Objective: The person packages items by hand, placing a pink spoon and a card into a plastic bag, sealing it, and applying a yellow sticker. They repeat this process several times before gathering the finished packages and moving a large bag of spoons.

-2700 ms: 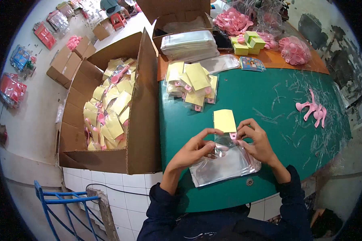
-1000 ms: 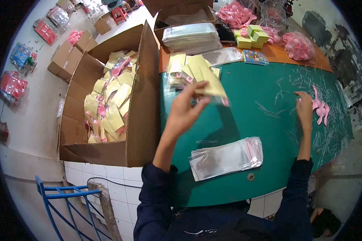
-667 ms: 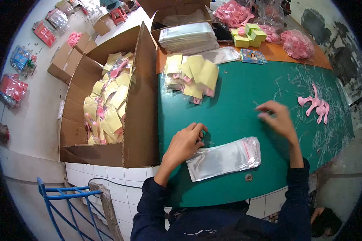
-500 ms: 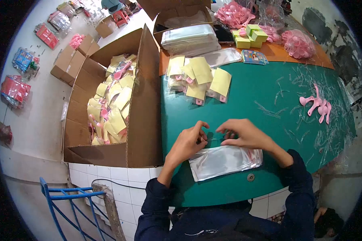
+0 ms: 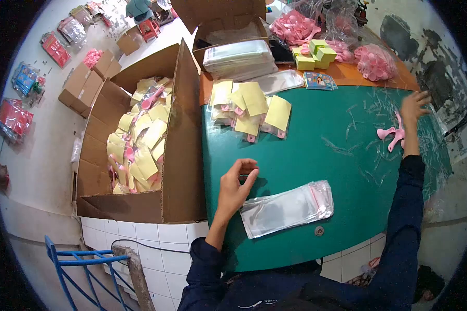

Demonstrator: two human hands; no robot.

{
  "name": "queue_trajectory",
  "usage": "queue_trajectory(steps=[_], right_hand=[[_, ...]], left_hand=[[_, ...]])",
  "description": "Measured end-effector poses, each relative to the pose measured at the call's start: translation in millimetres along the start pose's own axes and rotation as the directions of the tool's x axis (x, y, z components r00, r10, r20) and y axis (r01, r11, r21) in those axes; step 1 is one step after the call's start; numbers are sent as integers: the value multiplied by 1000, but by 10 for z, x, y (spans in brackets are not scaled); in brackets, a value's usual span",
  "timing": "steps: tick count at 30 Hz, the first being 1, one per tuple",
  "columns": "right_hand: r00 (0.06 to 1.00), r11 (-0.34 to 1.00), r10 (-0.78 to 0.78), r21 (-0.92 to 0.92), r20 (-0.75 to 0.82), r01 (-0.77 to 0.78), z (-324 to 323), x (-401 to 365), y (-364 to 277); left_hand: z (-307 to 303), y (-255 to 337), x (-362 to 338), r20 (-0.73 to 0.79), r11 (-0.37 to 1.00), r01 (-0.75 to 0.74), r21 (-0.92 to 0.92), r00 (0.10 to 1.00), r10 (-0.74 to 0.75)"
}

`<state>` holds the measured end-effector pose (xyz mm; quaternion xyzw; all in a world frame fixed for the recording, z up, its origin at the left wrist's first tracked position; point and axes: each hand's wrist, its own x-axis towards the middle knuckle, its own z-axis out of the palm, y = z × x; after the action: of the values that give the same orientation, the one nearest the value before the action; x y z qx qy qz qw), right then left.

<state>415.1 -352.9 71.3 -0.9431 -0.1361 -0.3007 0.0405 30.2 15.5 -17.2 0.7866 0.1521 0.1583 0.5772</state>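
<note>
1. Bags (image 5: 287, 209), clear and stacked, lie toward the tabletop's (image 5: 306, 160) near edge.
2. Pink spoons (image 5: 398, 136) lie toward the right edge.
3. The person's right hand (image 5: 413, 107) is near the spoons, fingers spread.
4. Left hand (image 5: 234, 187), well apart, is beside the bags, loosely curled, gap visible inside the thumb.
5. Yellow-carded packets (image 5: 253, 98) noted at the far left corner.

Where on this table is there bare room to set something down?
The middle of the table is bare, bordered by the yellow-card packets, nearest clear bags, left hand and plastic strips. A smaller patch lies between those bags and the right sleeve. Crowded: right end, with strips and pink spoons around the right hand.
</note>
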Motion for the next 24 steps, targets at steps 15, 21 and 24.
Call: queue_trajectory(steps=[15,21,24], right_hand=[[886,940,-153,-212,438,267,372,-713,538],[925,996,7,-86,380,28,122,-424,631],[930,995,-22,-85,368,58,-3,-419,570]], left_hand=[[0,55,6,-36,999,-22,30,999,23],[113,258,-47,254,948,-228,221,952,170],[302,350,-96,400,866,-349,358,896,195]])
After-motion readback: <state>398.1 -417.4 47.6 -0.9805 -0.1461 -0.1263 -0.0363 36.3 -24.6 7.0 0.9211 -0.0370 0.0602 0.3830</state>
